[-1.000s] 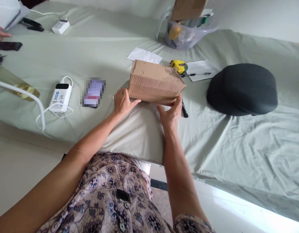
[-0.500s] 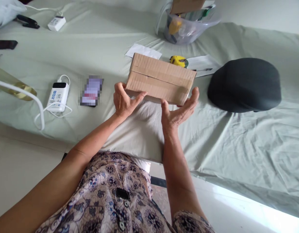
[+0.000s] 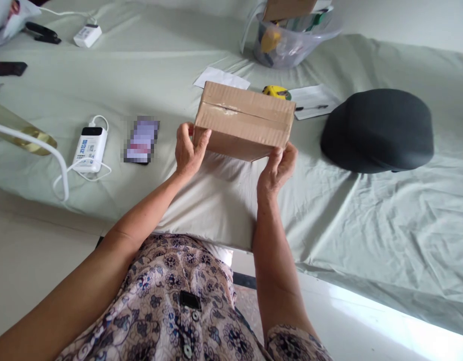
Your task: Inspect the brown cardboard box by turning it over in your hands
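A brown cardboard box [image 3: 244, 118] is held tilted in front of me, over the cloth-covered surface. Its seamed face is turned up, and part of a second long face shows below it. My left hand [image 3: 190, 149] grips the box's left end, with the thumb on the near face. At the lower right corner, my right hand [image 3: 276, 168] holds the box with its thumb against the edge. The fingertips of both hands are partly hidden behind the cardboard. Just beyond the box lies a yellow tape measure [image 3: 276, 92], partly covered by it.
To the right sits a black cap [image 3: 382, 130]. Behind are papers [image 3: 316, 98] with a pen [image 3: 312, 107], and a clear plastic basket [image 3: 282, 52] of items. A phone [image 3: 142, 140], a white power bank [image 3: 90, 149] and a curved white tube [image 3: 62, 170] are at left.
The box has turned so that more of its near long face shows. My right hand has closed from spread fingers onto the lower right corner; my left thumb has shifted left.
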`<state>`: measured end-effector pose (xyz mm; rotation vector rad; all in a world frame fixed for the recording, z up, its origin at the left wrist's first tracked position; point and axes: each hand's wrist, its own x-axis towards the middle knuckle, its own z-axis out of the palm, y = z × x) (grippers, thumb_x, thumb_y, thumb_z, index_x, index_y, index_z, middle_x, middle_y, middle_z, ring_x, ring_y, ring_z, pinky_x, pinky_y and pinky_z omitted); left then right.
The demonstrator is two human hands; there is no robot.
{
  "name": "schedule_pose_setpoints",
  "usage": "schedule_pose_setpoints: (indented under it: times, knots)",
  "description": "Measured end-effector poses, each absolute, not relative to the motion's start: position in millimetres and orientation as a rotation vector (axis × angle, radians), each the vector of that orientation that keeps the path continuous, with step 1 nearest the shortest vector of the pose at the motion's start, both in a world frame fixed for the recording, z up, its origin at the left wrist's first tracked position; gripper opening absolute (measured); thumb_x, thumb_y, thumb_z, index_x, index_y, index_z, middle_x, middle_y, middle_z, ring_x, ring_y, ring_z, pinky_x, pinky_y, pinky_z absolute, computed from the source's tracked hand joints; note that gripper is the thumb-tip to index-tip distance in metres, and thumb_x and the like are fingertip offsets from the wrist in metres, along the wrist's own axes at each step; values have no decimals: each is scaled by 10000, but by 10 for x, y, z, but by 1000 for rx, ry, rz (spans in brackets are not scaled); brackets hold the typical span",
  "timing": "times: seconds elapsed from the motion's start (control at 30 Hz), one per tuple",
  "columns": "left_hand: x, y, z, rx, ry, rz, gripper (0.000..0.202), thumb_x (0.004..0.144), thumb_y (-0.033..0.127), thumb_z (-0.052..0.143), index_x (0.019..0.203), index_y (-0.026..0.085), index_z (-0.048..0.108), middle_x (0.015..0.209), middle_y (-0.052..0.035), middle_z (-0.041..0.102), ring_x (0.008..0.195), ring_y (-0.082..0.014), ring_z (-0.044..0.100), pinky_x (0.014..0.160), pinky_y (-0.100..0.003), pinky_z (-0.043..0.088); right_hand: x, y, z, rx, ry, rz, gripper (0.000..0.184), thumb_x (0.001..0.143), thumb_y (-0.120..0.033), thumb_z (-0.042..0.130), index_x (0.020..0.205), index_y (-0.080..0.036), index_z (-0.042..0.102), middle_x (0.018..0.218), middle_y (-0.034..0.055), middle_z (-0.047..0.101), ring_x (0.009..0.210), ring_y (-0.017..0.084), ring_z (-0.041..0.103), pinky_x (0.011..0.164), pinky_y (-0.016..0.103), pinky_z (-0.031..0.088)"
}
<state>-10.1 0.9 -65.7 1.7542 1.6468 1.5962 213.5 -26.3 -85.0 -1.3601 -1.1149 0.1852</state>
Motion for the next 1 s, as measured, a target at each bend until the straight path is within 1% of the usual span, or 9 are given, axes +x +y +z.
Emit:
schedule_pose_setpoints:
  times: [0.1,0.2,0.3,0.43,0.53,0.6,0.73,0.87,1.0]
  knots:
    - [-141,90,-728,1749,1721,1448,279,996,462,625,1071,241,471,1103,-83,617,1063,-235,655,914,-383,574,2194,-170,-964,-1405,-1129,301,541,951,-694,426,1086,-207,616,973,59,637,924,221,653,884,444,566]
    - [-184,134,-741,1782,1872,1179,184,972,307,648,1039,229,496,1090,-91,662,1033,-252,690,926,-397,573,2233,-131,-1033,-1553,-1184,387,375,907,-538,521,1066,-210,609,938,48,645,890,206,643,893,420,543]
    - [-194,97,-667,1887,2023,902,133,950,212,629,1046,203,538,1100,-120,698,1087,-302,698,972,-444,557,2250,-160,-1058,-1755,-1285,422,217,853,-384,543,988,-220,586,934,52,659,918,224,624,971,478,500]
    - [-143,-7,-555,2014,2154,634,204,935,201,635,1125,156,574,1156,-178,707,1189,-375,662,1035,-531,513,2251,-208,-1077,-1848,-1388,368,162,800,-343,582,914,-231,552,943,55,662,974,253,570,1050,568,435]
    - [-82,-44,-571,2015,2137,660,332,907,266,715,1174,138,565,1221,-211,691,1238,-386,638,1077,-532,488,2218,-210,-1089,-1830,-1391,364,355,731,-399,692,1015,-224,570,948,60,638,953,257,564,1022,549,466]
    - [-37,-43,-629,1995,2095,787,548,845,336,807,1266,120,529,1311,-244,656,1279,-396,614,1103,-524,476,2164,-209,-1084,-1775,-1379,343,630,678,-457,773,1209,-206,547,1033,87,625,976,270,580,990,525,498]
    - [43,-32,-754,1948,1997,1072,1013,715,446,921,1473,64,366,1453,-317,546,1369,-436,545,1146,-541,446,2002,-245,-1031,-1654,-1341,244,1114,644,-593,849,1530,-191,306,1315,196,536,1188,354,579,992,538,521]
    - [67,-45,-797,1911,1941,1236,1111,677,526,935,1513,92,345,1453,-302,545,1395,-445,516,1158,-560,433,1909,-286,-976,-1664,-1328,144,1216,654,-626,870,1591,-172,242,1388,238,507,1315,411,518,1058,593,494]
    - [17,-18,-801,1893,1911,1289,1092,700,641,881,1520,126,375,1419,-271,575,1382,-428,526,1147,-548,445,1976,-251,-1017,-1599,-1312,136,1109,708,-610,829,1589,-211,287,1262,161,580,1064,311,629,952,555,562]
